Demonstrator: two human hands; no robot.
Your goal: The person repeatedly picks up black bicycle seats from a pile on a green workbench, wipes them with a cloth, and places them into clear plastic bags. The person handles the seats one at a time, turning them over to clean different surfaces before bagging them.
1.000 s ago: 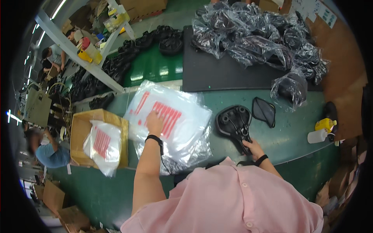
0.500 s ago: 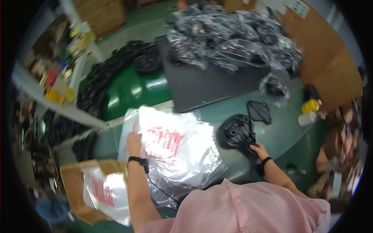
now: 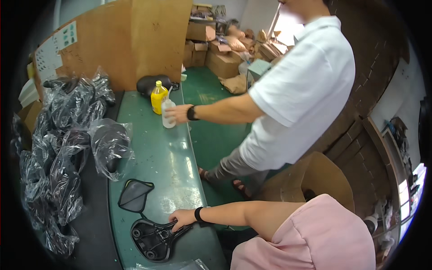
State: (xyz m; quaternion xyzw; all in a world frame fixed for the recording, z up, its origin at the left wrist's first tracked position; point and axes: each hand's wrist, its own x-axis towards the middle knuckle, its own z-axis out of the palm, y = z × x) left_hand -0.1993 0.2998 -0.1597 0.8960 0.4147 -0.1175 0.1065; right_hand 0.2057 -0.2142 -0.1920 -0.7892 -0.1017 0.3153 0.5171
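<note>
My right hand (image 3: 179,219) grips the narrow nose of a black bicycle saddle (image 3: 146,245), which lies underside up on the green tabletop near the bottom of the view. Its fingers curl over the nose's edge. Just beyond the saddle's wide end is a flat black mesh piece with a dark rim (image 3: 135,196). A corner of clear plastic bag (image 3: 191,265) shows at the lower edge. My left hand is out of sight.
Bagged black saddles (image 3: 67,148) are heaped along a black mat at left. A co-worker in a white shirt (image 3: 306,85) stands across the table's right edge, a hand on a white squeeze bottle (image 3: 169,118) beside a yellow bottle (image 3: 158,96). An open carton (image 3: 288,180) stands behind.
My view has swung to the right, bringing the co-worker into sight. My left hand and the printed plastic bags have left the picture; my right hand stays on the saddle.
</note>
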